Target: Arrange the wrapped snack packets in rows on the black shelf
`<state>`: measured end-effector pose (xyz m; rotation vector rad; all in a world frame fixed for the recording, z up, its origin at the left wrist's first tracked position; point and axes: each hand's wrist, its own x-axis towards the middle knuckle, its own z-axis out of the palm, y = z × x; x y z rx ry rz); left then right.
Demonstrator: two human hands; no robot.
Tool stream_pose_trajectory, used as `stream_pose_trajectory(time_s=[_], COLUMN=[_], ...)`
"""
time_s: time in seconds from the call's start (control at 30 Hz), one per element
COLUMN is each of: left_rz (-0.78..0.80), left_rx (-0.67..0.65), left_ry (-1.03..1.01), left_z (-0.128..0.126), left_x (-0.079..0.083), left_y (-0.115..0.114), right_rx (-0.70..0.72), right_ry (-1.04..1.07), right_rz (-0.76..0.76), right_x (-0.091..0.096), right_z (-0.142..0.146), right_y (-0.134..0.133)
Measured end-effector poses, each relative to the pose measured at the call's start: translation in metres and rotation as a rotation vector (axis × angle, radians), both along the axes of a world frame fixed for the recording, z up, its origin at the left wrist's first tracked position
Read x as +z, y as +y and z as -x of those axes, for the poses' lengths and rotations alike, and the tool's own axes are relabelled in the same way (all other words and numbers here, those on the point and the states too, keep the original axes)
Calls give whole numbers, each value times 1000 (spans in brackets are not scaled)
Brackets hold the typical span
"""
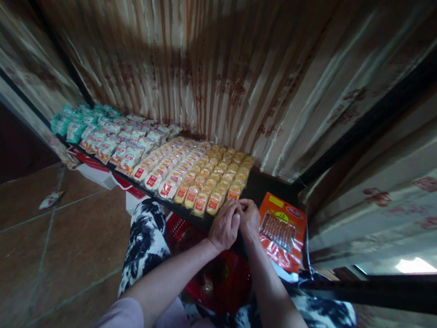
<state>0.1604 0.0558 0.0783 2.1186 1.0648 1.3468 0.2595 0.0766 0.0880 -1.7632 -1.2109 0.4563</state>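
My left hand (226,225) and my right hand (249,217) meet over the front edge of a long dark shelf (269,182), fingers curled and pressed together. Whatever lies between the fingertips is hidden. Just beyond them are overlapping rows of yellow wrapped snack cakes (212,177), with paler wrapped cakes (168,160) to their left. An orange bag (283,227) with a picture of sausages rests close to the right of my right hand.
White snack bags (129,151) and green packets (75,126) fill the shelf's left part. A red basket (186,233) is below, between my knees. A curtain (194,59) hangs behind the shelf. One packet (51,200) lies on the tiled floor (30,247).
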Motion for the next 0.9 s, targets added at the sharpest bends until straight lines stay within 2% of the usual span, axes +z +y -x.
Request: stream_pose_trajectory(time_s=[0.13,0.33,0.53,0.73,0.8,0.83,0.9], left_rz=[55,36,15,-25,-22,-16,60], left_rx=[7,37,55,43,22,12,-11], left_ry=[26,-4,51,17,-43,-99,-264], left_z=[0,-1,-2,1,4,6,14], left_x=[-1,-3,-2,-5,9,22,60], left_y=[-1,-1,-1,-4,-8,-12,-30], right_rx=[-86,45,89,-139,-173,-174,-197], right_ry=[-71,35,134,116,186,224,284], right_rz=[-77,-2,22,-89,-148,-195,-243], right_x=[2,1,-2,12,22,27,37], right_z=[1,6,4,15,19,20,21], right_y=[0,1,-1,-18,-33,-42,-62])
